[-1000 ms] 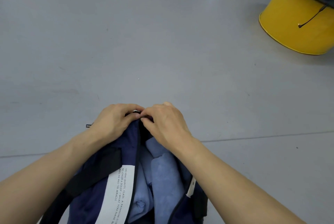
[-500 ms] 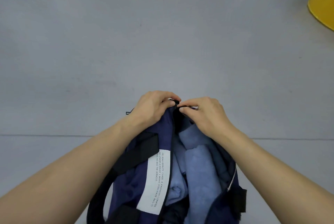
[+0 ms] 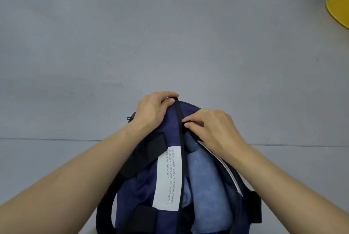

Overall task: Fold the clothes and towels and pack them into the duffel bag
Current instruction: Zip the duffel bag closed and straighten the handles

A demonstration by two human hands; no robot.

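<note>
The bag [image 3: 144, 192] lies on the floor [image 3: 170, 45] between my forearms, its far end under my hands and its mouth towards me. Inside it, just below my right wrist, the folded blue towels [image 3: 205, 182] sit packed along its length, so I judge the packing done and the closing begun. My left hand [image 3: 153, 110] curls over the far end of the bag and grips it, to anchor the fabric and keep the zip [image 3: 181, 158] taut. My right hand [image 3: 213, 130] pinches the pull [image 3: 182, 122] between thumb and fingertip, just beside the left. Beyond the pull the zip looks joined; nearer me it gapes over the towels. A black strap [image 3: 143, 156] crosses under my left forearm, beside the white label [image 3: 168, 179]. Far off to the right stands a yellow tub [image 3: 340, 7].
</note>
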